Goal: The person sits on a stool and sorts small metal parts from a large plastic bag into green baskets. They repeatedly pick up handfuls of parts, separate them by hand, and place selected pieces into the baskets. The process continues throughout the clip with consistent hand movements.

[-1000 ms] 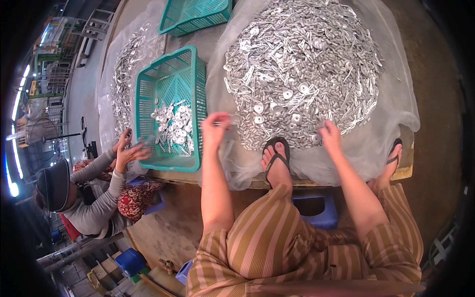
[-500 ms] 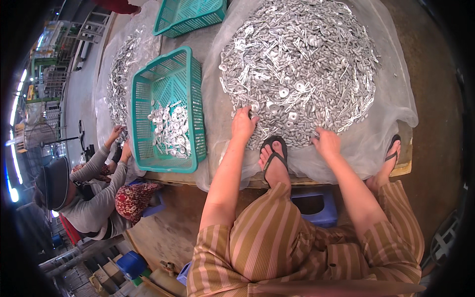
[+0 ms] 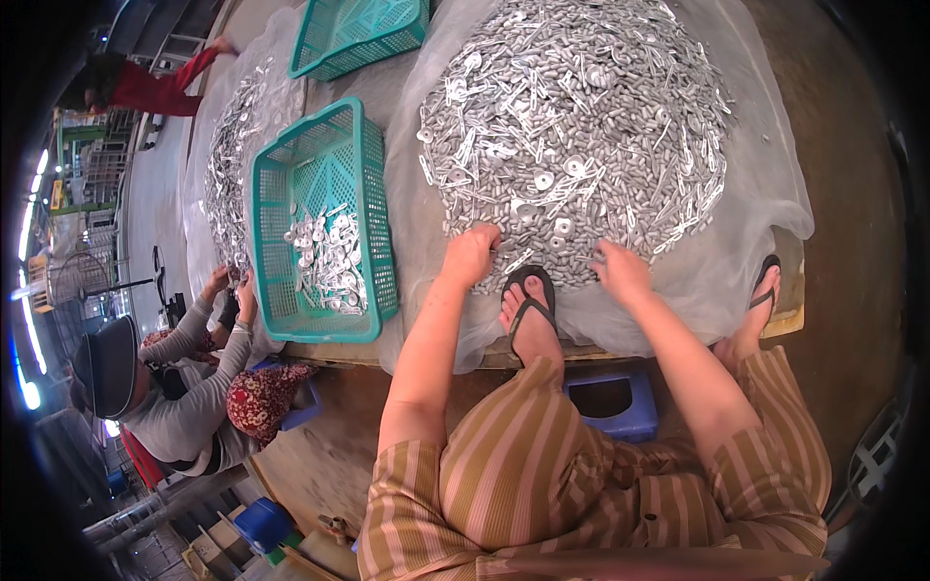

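Note:
A wide heap of small grey metal parts is spread in front of me, with oval pellets, slotted strips and round washer-like discs mixed together. My left hand is at the heap's near left edge, fingers curled in; whatever they hold, if anything, is hidden. At the near right edge is my right hand, its thumb and forefinger slightly apart over the pellets, nothing visible between them. A pale disc and another disc lie between and beyond my hands.
Left of the heap stands a green plastic basket holding discs and strips; a second green basket is behind it. Clear plastic sheeting lies under the heap. My sandalled foot rests on its near edge. A co-worker handles another pile.
My left hand has drawn back from a disc toward the near edge. My right hand has shifted slightly left. A person in red has come into view at far left.

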The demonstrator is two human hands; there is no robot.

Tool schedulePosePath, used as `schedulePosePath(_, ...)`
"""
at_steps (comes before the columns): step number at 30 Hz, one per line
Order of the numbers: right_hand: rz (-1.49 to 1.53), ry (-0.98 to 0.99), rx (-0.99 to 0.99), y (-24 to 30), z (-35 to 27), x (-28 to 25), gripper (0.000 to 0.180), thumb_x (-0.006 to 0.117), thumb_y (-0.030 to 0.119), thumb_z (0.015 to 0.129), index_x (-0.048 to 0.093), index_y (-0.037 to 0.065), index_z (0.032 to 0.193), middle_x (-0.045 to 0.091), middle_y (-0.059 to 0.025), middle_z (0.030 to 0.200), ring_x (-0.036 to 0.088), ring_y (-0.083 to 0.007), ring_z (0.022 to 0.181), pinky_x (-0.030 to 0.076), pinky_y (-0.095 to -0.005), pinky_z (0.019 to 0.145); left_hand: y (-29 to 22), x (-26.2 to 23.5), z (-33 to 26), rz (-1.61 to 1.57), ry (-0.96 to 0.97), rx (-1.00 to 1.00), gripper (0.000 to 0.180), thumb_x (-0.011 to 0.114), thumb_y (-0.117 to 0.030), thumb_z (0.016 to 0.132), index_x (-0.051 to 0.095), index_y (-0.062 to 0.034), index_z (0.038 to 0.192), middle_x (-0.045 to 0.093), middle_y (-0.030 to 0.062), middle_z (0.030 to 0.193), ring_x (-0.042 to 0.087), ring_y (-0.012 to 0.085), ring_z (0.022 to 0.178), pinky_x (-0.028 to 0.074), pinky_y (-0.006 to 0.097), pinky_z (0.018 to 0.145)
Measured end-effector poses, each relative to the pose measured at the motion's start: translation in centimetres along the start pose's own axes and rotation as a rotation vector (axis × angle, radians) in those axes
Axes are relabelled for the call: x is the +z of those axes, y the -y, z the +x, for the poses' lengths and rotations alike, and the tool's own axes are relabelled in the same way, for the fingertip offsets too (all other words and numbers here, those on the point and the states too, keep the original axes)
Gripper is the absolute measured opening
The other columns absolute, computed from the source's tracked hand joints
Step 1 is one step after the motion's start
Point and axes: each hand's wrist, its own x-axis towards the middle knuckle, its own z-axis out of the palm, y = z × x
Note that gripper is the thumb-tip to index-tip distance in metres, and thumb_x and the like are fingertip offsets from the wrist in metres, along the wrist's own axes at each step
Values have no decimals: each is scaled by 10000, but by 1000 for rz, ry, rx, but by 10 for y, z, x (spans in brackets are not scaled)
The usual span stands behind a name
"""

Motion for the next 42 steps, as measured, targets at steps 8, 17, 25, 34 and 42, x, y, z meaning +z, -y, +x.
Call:
schedulePosePath(8,-215,-21,12,-8,-4,6,129,627,139,751,594,55,844,568,-141,901,594,-316,773,475,-421,688,6,-37,-24,-36,-280,-246,171,626,-52,642,532,-74,784,596,126,742,594,314,727,462,409,622)
schedulePosePath(17,1093,-50,472,-40,5,-23,310,524,73,812,435,48,1108,611,-95,712,522,-104,540,409,-225,441,33,-89,-32,120,-704,-274,253,709,-146,676,626,-38,889,623,137,835,596,300,761,469,363,710)
schedulePosePath(25,408,-299,404,-47,-5,-3,278,672,240,727,583,21,872,629,-152,751,613,-283,700,473,-386,653,-46,28,1,95,-102,-82,182,733,-188,629,636,-77,737,595,94,826,583,282,805,470,383,706)
schedulePosePath(34,-56,-208,264,-27,-10,0,311,686,239,724,593,70,968,625,-153,863,591,-343,827,463,-416,695,-28,5,2,-234,37,-273,168,648,-78,674,555,-48,811,605,122,755,595,277,703,464,350,665)
schedulePosePath(42,258,-316,343,-29,5,-7,251,614,233,780,546,69,958,618,-182,785,592,-368,749,455,-424,670,-36,20,24,-147,-152,-14,312,675,-91,703,564,-44,991,592,170,877,581,324,797,463,391,708)
